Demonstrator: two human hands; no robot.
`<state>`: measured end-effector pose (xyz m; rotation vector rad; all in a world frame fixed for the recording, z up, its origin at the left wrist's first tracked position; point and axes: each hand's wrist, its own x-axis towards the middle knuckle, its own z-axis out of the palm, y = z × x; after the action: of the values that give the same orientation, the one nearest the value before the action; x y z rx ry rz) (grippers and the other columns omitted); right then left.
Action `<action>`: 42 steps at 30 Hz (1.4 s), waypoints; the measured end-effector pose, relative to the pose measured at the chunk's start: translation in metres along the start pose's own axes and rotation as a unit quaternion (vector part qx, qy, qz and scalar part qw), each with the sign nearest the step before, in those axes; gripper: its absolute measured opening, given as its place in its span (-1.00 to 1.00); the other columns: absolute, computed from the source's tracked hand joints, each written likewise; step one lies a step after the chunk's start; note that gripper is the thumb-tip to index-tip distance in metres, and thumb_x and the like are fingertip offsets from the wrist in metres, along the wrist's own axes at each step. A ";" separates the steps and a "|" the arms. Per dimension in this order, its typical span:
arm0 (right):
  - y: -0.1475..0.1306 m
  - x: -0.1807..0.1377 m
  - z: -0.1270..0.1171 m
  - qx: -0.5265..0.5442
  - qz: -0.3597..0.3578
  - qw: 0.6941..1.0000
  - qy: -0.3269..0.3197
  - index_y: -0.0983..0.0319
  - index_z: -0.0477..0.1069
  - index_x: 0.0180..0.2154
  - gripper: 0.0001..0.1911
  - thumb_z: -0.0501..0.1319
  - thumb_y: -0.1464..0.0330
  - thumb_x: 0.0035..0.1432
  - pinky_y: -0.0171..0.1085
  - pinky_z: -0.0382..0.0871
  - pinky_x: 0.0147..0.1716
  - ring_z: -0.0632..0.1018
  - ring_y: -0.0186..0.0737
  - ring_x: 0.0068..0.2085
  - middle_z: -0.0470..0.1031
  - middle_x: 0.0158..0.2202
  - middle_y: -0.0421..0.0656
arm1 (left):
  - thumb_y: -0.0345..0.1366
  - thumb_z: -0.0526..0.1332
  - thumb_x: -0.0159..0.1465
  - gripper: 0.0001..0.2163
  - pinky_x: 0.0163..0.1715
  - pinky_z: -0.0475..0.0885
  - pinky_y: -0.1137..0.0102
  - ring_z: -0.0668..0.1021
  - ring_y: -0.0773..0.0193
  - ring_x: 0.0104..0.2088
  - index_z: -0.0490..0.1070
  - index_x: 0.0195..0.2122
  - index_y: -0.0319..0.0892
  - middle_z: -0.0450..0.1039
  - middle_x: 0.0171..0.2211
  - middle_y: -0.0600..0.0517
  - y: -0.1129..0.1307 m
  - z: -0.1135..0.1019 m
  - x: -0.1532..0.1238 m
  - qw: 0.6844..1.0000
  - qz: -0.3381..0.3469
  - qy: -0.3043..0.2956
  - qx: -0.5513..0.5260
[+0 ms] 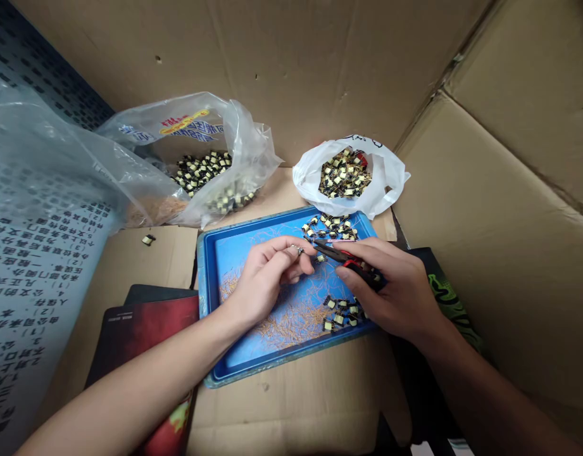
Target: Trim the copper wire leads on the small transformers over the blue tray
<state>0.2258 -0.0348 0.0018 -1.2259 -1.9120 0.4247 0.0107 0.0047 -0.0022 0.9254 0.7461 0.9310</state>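
Note:
My left hand (267, 269) is closed over the blue tray (213, 380), pinching a small transformer coil (298, 249) between thumb and forefinger; most of the coil is hidden. My right hand (395, 288) grips wire cutters (336, 253) with black jaws and red-and-black handles. Their tips point left, close to the coil. In the tray, one group of yellow-and-black transformer coils (336, 225) lies at the far side, and another group of coils (338, 311) sits near the front right. Copper-coloured wire clippings (291, 324) are strewn over the tray floor.
Behind the tray stand a clear plastic bag (244, 126) and a white plastic bag (305, 174), both holding many coils. One loose coil (149, 240) lies on cardboard at left. A red-and-black mat (149, 329) is left of the tray. Cardboard walls (509, 190) rise behind and right.

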 end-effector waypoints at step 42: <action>0.015 -0.002 0.004 -0.192 -0.022 0.979 -0.064 0.25 0.54 0.08 -0.67 0.24 0.30 0.35 0.03 0.46 0.02 0.61 0.08 -0.03 0.64 -0.03 -0.03 | -0.19 0.24 0.43 -0.71 -0.38 0.28 0.48 0.39 0.44 -0.44 0.57 0.06 -0.24 0.57 -0.33 -0.04 0.001 0.004 -0.007 0.996 0.033 -0.068 0.051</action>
<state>0.2321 -0.0288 -0.0112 -1.4244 -2.1983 0.1127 0.0104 -0.0024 0.0015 1.0986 0.6548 0.8829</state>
